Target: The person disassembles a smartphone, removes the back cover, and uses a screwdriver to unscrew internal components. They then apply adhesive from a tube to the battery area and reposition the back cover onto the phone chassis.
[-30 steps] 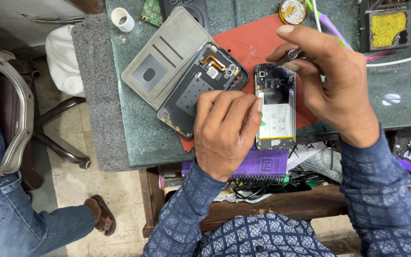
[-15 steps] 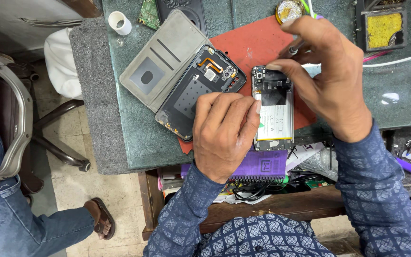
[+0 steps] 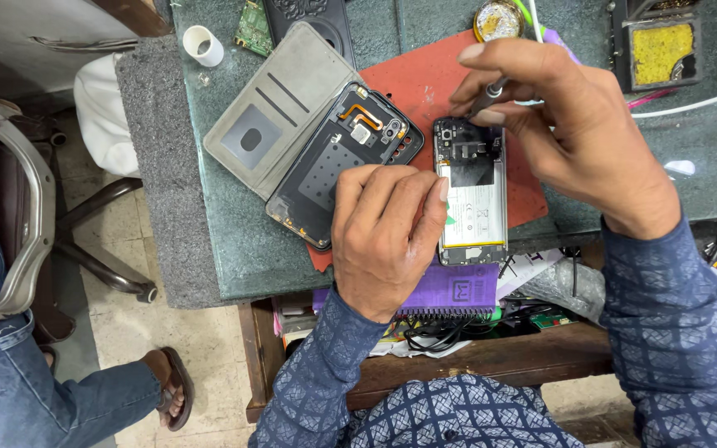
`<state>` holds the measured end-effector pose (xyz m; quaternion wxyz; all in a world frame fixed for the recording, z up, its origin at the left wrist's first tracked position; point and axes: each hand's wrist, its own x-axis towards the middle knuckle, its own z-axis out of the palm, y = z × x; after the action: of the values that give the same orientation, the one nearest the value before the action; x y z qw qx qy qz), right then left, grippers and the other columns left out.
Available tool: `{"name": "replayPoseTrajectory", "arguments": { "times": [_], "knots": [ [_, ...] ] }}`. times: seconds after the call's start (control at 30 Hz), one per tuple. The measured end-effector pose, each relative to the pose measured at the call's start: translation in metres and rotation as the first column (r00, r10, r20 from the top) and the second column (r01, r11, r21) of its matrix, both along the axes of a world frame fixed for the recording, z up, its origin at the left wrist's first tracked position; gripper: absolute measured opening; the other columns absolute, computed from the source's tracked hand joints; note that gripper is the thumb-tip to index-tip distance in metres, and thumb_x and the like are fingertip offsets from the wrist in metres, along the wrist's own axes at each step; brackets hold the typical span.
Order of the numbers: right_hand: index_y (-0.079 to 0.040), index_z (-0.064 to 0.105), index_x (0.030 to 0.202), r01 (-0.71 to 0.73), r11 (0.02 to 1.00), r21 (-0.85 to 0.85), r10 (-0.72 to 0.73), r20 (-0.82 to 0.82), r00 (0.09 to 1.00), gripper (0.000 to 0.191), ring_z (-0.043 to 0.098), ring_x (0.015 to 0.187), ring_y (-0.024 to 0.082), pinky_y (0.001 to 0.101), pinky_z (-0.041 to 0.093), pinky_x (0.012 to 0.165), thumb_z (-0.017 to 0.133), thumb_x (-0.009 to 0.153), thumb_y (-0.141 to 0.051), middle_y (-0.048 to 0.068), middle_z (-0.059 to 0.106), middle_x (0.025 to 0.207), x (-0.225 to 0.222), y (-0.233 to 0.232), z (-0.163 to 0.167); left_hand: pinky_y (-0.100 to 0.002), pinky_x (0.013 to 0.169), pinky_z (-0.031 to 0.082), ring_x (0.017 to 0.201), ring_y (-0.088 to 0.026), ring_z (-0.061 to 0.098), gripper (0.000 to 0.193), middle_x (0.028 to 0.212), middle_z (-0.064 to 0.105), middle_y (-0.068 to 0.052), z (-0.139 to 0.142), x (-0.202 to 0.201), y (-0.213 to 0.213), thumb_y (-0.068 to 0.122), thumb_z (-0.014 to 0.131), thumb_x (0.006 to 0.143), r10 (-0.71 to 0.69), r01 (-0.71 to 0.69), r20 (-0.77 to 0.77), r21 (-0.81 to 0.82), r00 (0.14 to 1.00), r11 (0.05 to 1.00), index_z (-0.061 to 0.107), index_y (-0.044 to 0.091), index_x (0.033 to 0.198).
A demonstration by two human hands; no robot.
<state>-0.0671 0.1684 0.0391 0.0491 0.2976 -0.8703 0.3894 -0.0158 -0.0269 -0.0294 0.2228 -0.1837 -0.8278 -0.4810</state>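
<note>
On the green desk (image 3: 234,241) lies a red work mat (image 3: 412,83), and over both, near the front edge, sits the opened phone (image 3: 470,195), back cover off, its white battery and upper circuit board exposed. Left of it, the grey flip case with the removed back cover (image 3: 325,153) lies spread open, unmoved since a second ago. A yellow sponge tray (image 3: 657,50) stands at the far right corner of the desk, well apart from the phone.

What has changed is small. The right hand (image 3: 582,141) has drawn in slightly from a second ago, and its pinch on the thin screwdriver (image 3: 487,95) now brings the tip down over the phone's top end, beside the camera area. The left hand (image 3: 387,236) has not shifted: curled, fingers pressed against the phone's left edge, steadying it. Judging from this, the work is now on the upper board, not the battery.
</note>
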Motion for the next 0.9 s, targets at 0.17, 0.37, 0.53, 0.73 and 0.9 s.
{"name": "replayPoseTrajectory", "arguments": {
  "times": [0.17,0.37,0.53,0.73,0.9],
  "knots": [
    [-0.001,0.050,0.132,0.109,0.992,0.066,-0.105,-0.053,0.993,0.050,0.073,0.105,0.025,0.0325,0.062,0.085,0.065,0.090,0.022,0.017,0.067,0.116,-0.004,-0.002,-0.003,-0.038,0.089,0.049,0.099,-0.026,0.058,0.008,0.101,0.066,-0.003,-0.001,0.000,-0.001,0.010,0.075,0.100,-0.010,0.010,0.025,0.002,1.000,1.000,0.069,0.006,0.103],
    [0.001,0.047,0.138,0.005,1.000,0.028,-0.004,-0.039,0.999,0.054,0.072,0.111,0.024,0.0337,0.063,0.097,0.054,0.091,0.027,0.016,0.065,0.118,-0.001,0.005,-0.003,-0.039,0.090,0.049,0.100,-0.027,0.058,0.008,0.102,0.066,-0.004,-0.001,-0.001,0.000,0.010,0.075,0.100,-0.011,0.011,0.020,0.004,1.000,1.000,0.069,0.006,0.104],
    [-0.002,0.047,0.137,0.067,0.997,0.026,-0.065,-0.072,0.995,0.052,0.073,0.110,0.025,0.0320,0.063,0.090,0.065,0.095,0.023,0.016,0.066,0.117,-0.005,0.003,-0.010,-0.039,0.090,0.049,0.099,-0.027,0.058,0.008,0.101,0.066,-0.004,-0.001,-0.001,0.000,0.010,0.074,0.100,-0.014,0.014,0.020,-0.004,1.000,1.000,0.069,0.006,0.103],
    [-0.002,0.046,0.141,-0.031,0.999,0.028,0.032,-0.051,0.998,0.054,0.074,0.109,0.024,0.0313,0.064,0.094,0.054,0.095,0.026,0.014,0.068,0.112,-0.001,0.004,-0.006,-0.039,0.091,0.049,0.100,-0.027,0.058,0.009,0.102,0.066,-0.004,-0.001,0.002,-0.001,0.011,0.074,0.101,-0.014,0.014,0.028,0.000,1.000,1.000,0.068,0.006,0.104],
    [-0.004,0.050,0.140,0.040,0.998,0.057,-0.033,-0.125,0.992,0.051,0.073,0.107,0.024,0.0317,0.064,0.090,0.070,0.098,0.016,0.019,0.065,0.118,0.000,0.000,-0.007,-0.039,0.092,0.049,0.101,-0.027,0.058,0.008,0.103,0.066,-0.004,0.001,0.003,-0.001,0.010,0.074,0.100,-0.009,0.009,0.022,-0.005,1.000,1.000,0.068,0.006,0.105]
  ]
}}
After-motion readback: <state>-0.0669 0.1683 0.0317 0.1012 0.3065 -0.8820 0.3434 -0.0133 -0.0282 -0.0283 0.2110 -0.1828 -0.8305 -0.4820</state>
